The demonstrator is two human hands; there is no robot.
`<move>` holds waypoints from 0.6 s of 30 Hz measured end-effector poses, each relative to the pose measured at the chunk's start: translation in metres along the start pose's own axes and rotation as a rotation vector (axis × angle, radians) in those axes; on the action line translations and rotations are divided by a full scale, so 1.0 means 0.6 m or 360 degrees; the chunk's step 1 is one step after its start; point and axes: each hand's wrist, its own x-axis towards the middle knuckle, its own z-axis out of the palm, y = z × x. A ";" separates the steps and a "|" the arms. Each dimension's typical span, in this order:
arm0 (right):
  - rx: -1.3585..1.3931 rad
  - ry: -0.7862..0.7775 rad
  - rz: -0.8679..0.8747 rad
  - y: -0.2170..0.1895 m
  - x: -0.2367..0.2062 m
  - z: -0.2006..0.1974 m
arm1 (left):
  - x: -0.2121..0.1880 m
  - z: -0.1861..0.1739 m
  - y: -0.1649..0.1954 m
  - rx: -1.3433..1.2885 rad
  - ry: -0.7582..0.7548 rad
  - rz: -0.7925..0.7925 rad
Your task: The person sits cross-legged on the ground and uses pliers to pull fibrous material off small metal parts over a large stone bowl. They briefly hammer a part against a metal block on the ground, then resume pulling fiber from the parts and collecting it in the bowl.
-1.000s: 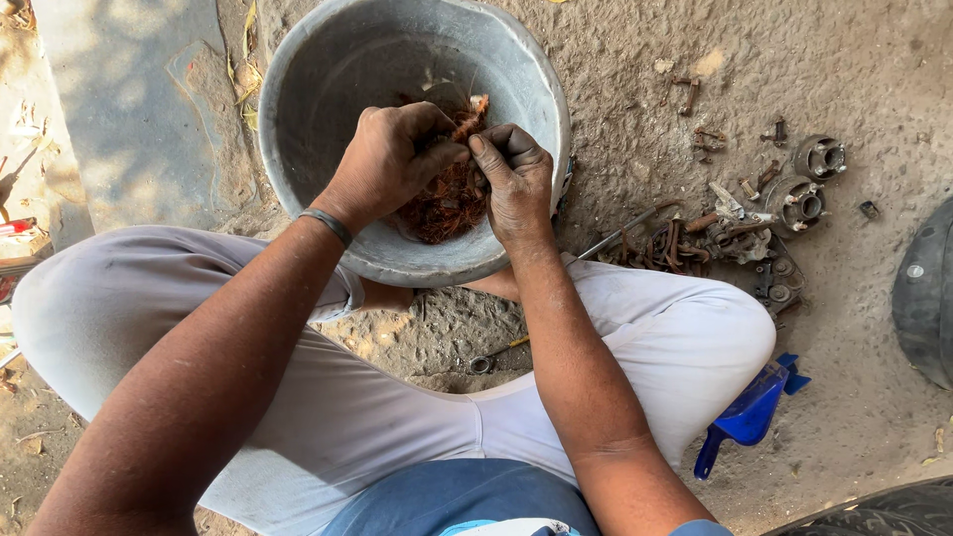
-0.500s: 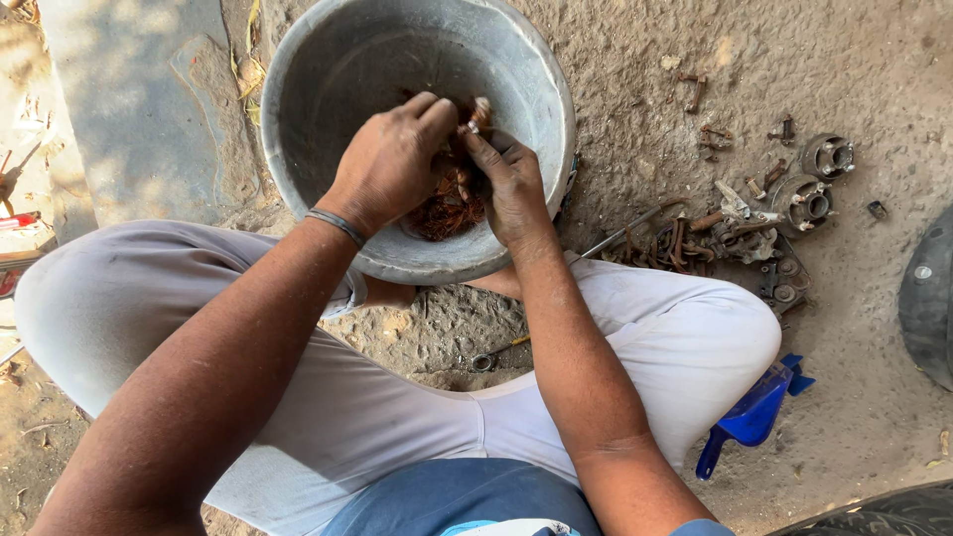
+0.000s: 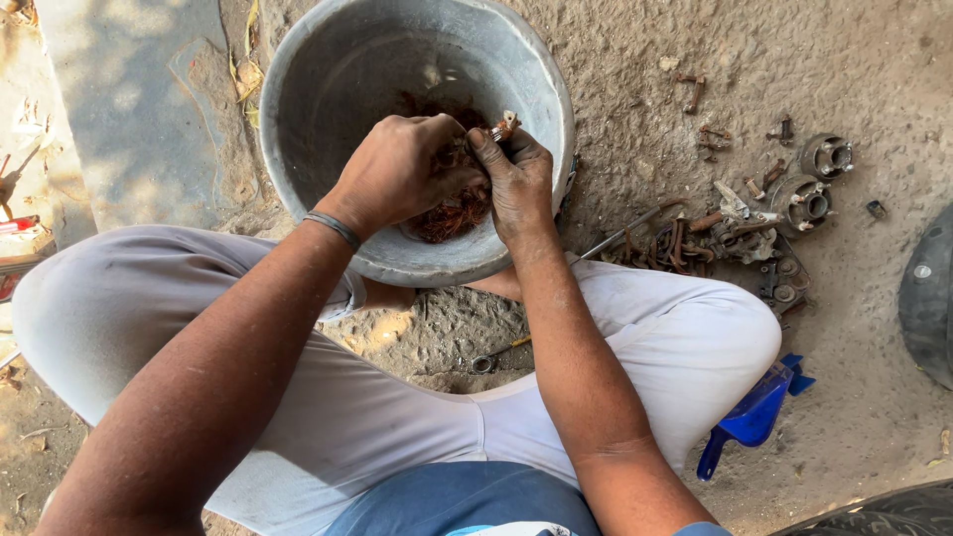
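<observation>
A grey metal basin (image 3: 328, 89) stands on the dirt ground in front of my crossed legs. Inside it lies a wet, reddish-brown mass of rusty bits (image 3: 449, 213). Both hands are over the basin, pressed close together. My right hand (image 3: 516, 179) pinches a small rusty bolt-like part (image 3: 504, 126) that sticks up between the fingers. My left hand (image 3: 402, 169), with a dark band on the wrist, is closed against the same part from the left. What lies beneath the palms is hidden.
Rusty bolts, rods and round hub-like metal parts (image 3: 784, 208) lie scattered on the ground to the right. A blue plastic scoop (image 3: 749, 417) rests beside my right knee. A small wrench (image 3: 496, 355) lies between my legs. A dark tyre edge (image 3: 928, 298) shows at far right.
Both hands have stayed over the basin, shifting slightly closer together around the small part; the left hand's fingers have curled more over it.
</observation>
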 end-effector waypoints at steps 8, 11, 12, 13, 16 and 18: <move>0.0445 -0.0045 0.0197 0.007 -0.004 0.013 | 0.002 0.011 -0.004 0.0158 0.0168 0.0012; 0.0473 0.0044 0.0217 0.015 -0.010 0.018 | -0.003 0.019 0.001 0.0261 0.0161 0.0026; 0.0456 0.0081 0.0197 0.017 -0.010 0.019 | -0.003 0.020 0.002 0.0292 0.0160 0.0073; 0.0480 0.0036 0.0147 0.018 -0.010 0.017 | -0.003 0.022 0.004 0.0321 0.0161 0.0117; 0.0507 -0.0072 0.0023 0.020 -0.007 0.013 | -0.002 0.022 0.008 0.0216 0.0125 0.0068; 0.0456 -0.0103 -0.0029 0.021 -0.005 0.012 | -0.001 0.022 0.009 0.0082 0.0112 -0.0021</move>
